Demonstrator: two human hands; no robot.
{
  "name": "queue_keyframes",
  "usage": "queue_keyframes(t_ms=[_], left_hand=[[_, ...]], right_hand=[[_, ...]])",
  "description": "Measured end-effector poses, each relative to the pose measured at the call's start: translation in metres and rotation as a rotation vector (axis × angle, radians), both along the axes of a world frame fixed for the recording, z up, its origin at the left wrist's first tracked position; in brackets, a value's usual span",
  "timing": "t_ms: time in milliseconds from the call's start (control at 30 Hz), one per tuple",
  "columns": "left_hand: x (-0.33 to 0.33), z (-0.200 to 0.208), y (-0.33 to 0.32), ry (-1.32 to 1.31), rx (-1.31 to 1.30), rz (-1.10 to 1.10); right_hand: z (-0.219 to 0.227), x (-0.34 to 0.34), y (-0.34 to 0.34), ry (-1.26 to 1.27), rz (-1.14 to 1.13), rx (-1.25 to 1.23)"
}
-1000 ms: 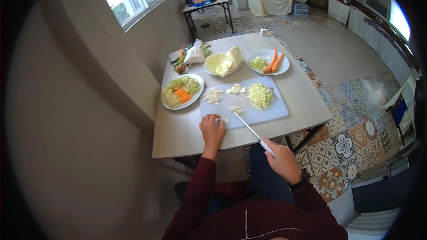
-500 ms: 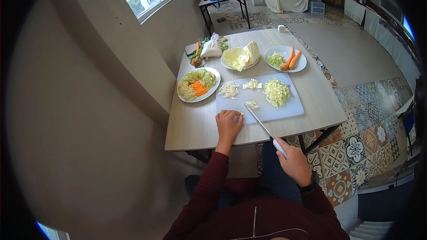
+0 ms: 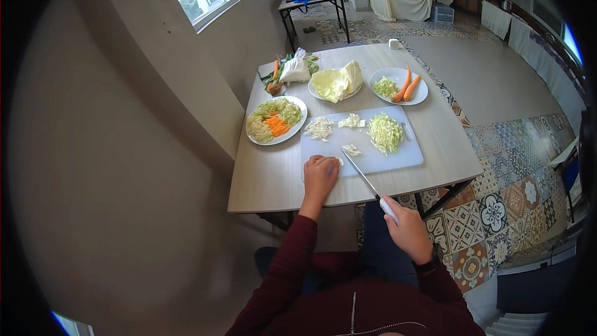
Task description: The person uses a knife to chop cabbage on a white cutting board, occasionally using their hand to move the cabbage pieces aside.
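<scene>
My right hand grips the white handle of a kitchen knife, its blade slanting to the far left over a white cutting board. At the board's near left corner my left hand is closed, fingers curled over a pale vegetable piece, probably cabbage, mostly hidden beneath them. Beside the knife tip lies a small pile of cut pale strips. Farther back on the board are more pale strips, some cabbage chunks and a heap of shredded cabbage.
Left of the board, a plate holds shredded vegetables and carrot strips. Behind stand a plate of cabbage leaves and a plate with two carrots. A white bag lies among vegetables at the far left. A wall borders the left.
Little differs. The view has shifted slightly; both hands, the knife and the food on the board keep nearly the same places.
</scene>
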State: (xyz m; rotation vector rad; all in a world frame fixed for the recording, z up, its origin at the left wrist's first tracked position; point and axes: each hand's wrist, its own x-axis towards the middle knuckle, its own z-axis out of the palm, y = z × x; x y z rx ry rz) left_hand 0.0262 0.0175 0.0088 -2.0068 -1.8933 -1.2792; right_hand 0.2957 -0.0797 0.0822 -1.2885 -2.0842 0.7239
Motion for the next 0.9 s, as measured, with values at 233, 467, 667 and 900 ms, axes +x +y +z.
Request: queue_keyframes(t_ms=[233,467,667,900], left_hand=[[0.001,-0.002,0.003,0.033,0.039,-0.007],[0.002,-0.001,0.002,0.075,0.063,-0.009],[0.003,0.001,0.001,0.082,0.053,-0.004],[0.003,0.000,0.001,0.070,0.036,0.008]], right_hand=[[0.013,-0.002,-0.001,-0.038,-0.028,-0.105],[0.001,-0.002,-0.001,0.028,0.003,0.014],[-0.004,-0.006,-0.003,-0.057,0.034,0.008],[0.003,-0.001,-0.020,-0.180,0.052,-0.010]])
